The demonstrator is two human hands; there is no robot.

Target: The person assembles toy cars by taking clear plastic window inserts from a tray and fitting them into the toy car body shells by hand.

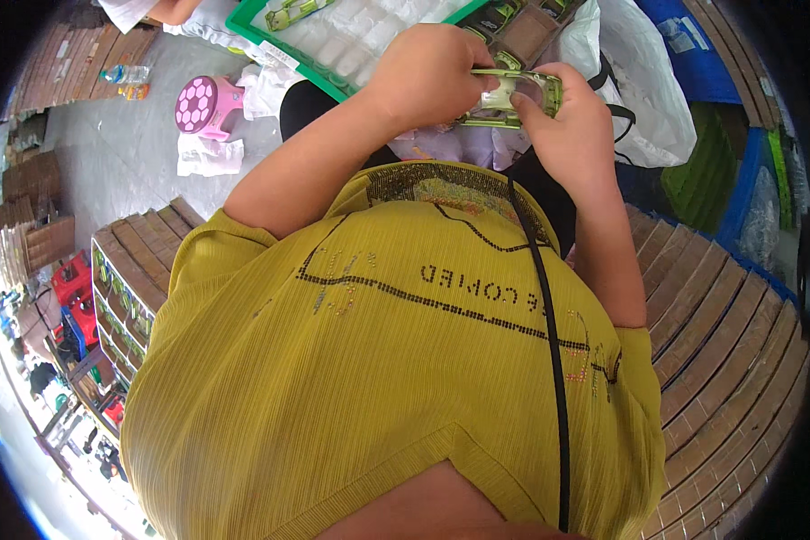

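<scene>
Downward fisheye view, head height

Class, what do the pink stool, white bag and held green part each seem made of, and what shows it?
Stool: probably moulded plastic, smooth, judging by its even colour and rounded form.
Bag: apparently thin plastic, slightly glossy, with creases and soft folds; possibly woven.
Green part: likely rigid plastic, glossy, with highlights and a seemingly clear area.
</scene>
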